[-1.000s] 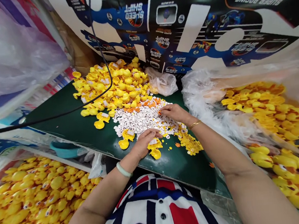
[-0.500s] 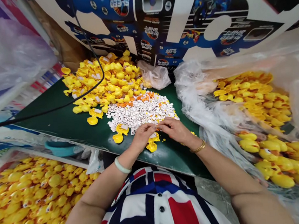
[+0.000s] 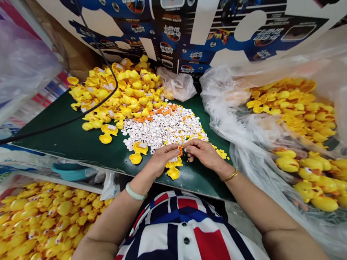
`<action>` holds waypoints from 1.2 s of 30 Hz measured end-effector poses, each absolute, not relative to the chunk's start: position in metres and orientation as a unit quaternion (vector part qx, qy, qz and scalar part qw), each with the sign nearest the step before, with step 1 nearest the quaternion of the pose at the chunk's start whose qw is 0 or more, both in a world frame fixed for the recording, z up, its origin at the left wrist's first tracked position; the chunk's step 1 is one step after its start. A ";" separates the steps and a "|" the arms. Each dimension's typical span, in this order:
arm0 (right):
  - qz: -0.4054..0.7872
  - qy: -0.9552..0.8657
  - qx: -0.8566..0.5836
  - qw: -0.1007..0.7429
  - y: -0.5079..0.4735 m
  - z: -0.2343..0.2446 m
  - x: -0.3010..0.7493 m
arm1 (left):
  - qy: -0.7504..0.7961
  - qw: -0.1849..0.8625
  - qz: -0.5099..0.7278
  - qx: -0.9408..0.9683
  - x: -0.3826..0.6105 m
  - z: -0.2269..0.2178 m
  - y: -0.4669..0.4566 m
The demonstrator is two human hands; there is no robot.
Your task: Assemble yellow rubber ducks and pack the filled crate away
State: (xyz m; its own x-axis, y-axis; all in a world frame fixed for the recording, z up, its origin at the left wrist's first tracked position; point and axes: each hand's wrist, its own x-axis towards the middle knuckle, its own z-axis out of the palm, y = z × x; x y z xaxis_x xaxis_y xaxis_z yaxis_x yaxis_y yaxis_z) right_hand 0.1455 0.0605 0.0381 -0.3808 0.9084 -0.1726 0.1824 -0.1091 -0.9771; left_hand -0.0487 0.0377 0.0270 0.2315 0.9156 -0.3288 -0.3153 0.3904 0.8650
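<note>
My left hand (image 3: 165, 156) is closed, pinching a small orange piece (image 3: 180, 150) at its fingertips. Close beside it, my right hand (image 3: 202, 153) has its thumb and fingers pressed together; whatever they hold is too small to name. Below the fingers lies an opened yellow toy duck shell (image 3: 173, 172) with a white part inside. Just beyond both hands spreads a heap of small white pieces (image 3: 158, 128) with dark dots, edged by orange pieces (image 3: 169, 110). Small yellow bits (image 3: 221, 153) lie right of my right hand.
A pile of opened yellow duck shells (image 3: 126, 89) covers the table's back left. A black cable (image 3: 77, 117) hangs across it. Clear plastic bags (image 3: 221, 113) with yellow ducks stand at right. A bin of ducks (image 3: 42, 232) is lower left. Printed cardboard (image 3: 170, 28) stands behind.
My hands have drawn slightly apart; their fingertips were together before. The orange piece now shows in my left fingers. The whole view has shifted a little.
</note>
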 end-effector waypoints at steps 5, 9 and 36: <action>0.625 -0.539 -0.444 0.347 0.048 0.034 0.140 | 0.455 0.684 0.462 0.332 -0.047 0.022 0.034; 0.608 -0.541 -0.450 0.368 0.044 0.034 0.135 | 0.450 0.678 0.463 0.352 -0.046 0.023 0.031; 0.396 -0.692 -0.419 0.435 0.037 0.024 0.132 | 0.387 0.723 0.559 0.122 -0.021 0.032 0.022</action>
State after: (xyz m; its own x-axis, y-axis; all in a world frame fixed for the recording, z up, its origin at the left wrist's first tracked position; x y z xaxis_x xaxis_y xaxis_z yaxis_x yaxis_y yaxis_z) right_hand 0.1316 0.0368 0.0238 -0.2701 0.9241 0.2705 0.2348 0.3357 -0.9122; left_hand -0.0205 0.0216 0.0323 0.0760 0.9026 -0.4238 -0.7140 0.3460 0.6088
